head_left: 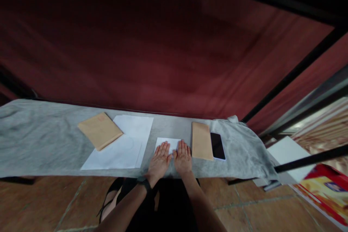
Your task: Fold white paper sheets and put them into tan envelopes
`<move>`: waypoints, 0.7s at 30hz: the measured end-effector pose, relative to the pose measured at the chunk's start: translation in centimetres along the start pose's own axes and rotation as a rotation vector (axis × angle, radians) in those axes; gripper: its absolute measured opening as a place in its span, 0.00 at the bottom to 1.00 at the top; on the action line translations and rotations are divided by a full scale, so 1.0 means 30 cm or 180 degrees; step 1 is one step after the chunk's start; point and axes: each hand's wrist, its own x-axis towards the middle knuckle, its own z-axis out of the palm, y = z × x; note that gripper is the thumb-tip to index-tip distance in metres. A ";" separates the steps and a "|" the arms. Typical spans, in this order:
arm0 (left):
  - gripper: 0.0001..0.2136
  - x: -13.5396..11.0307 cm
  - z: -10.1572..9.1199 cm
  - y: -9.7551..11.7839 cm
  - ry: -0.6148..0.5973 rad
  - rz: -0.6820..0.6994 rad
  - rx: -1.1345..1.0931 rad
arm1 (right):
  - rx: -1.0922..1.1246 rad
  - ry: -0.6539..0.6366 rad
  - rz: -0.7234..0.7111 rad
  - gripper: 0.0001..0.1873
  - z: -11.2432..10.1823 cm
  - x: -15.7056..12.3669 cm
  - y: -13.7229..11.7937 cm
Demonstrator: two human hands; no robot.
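Note:
My left hand (159,161) and my right hand (182,157) lie flat side by side, fingers stretched out, pressing on a small folded white paper (169,143) on the grey cloth-covered table (40,141). A black watch sits on my left wrist. To the right of my hands lies a brown envelope (201,140) with a black phone (218,146) beside it. To the left lies a stack of white sheets (122,145) with another brown envelope (99,130) resting on its upper left corner.
A dark red curtain (163,50) hangs behind the table. At the right stand black metal bars (293,70), a white sheet (288,152) and a red and yellow printed board (326,188) by the floor. Brown floor tiles (40,203) show below the table edge.

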 end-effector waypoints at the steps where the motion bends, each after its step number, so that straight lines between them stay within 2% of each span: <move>1: 0.26 -0.007 0.001 0.001 -0.0008 0.0038 -0.0017 | 0.0002 0.0013 -0.0004 0.29 0.000 -0.001 0.002; 8: 0.28 -0.032 -0.025 -0.044 -0.0008 -0.0342 0.0110 | 0.0116 0.0159 0.0038 0.28 0.003 0.013 -0.020; 12: 0.26 0.008 -0.039 -0.021 -0.0203 -0.0127 -0.0026 | 0.0314 -0.0150 -0.0166 0.27 0.001 0.021 -0.056; 15: 0.26 0.027 -0.034 -0.015 -0.0361 -0.0018 -0.0099 | 0.0323 -0.0309 -0.0315 0.27 -0.001 0.011 -0.049; 21: 0.27 0.016 -0.025 -0.049 -0.0258 -0.0490 0.0009 | 0.0126 0.0030 -0.0260 0.29 -0.011 -0.026 0.003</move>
